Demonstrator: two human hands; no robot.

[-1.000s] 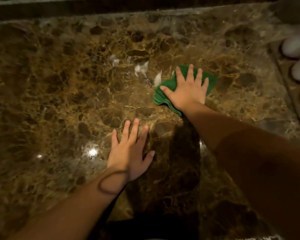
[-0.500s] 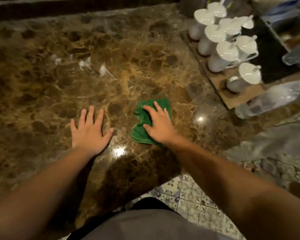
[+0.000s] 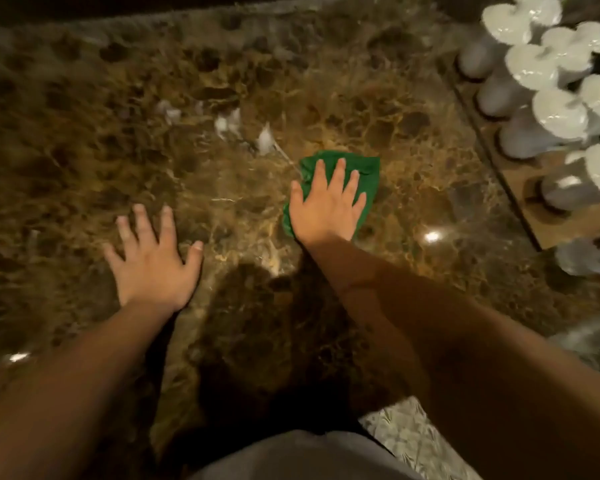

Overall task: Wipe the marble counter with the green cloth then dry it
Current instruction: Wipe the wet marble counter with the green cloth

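A folded green cloth [image 3: 369, 174] lies on the brown marble counter [image 3: 84, 133], near its middle. My right hand [image 3: 326, 206] presses flat on the cloth with fingers spread, covering most of it. My left hand [image 3: 153, 261] rests flat on the bare marble to the left, fingers apart, holding nothing. Small white foam patches [image 3: 227, 124] sit on the counter just beyond and left of the cloth.
Several white lidded bottles [image 3: 534, 67] stand on a wooden tray [image 3: 555, 223] at the right edge of the counter. A clear bottle [image 3: 586, 256] lies beside the tray. Patterned floor tiles [image 3: 413, 441] show below the counter's near edge.
My right hand has slid the cloth away from me, toward the foam patches. The left hand stays flat on the marble. The view has shifted and blurred slightly.
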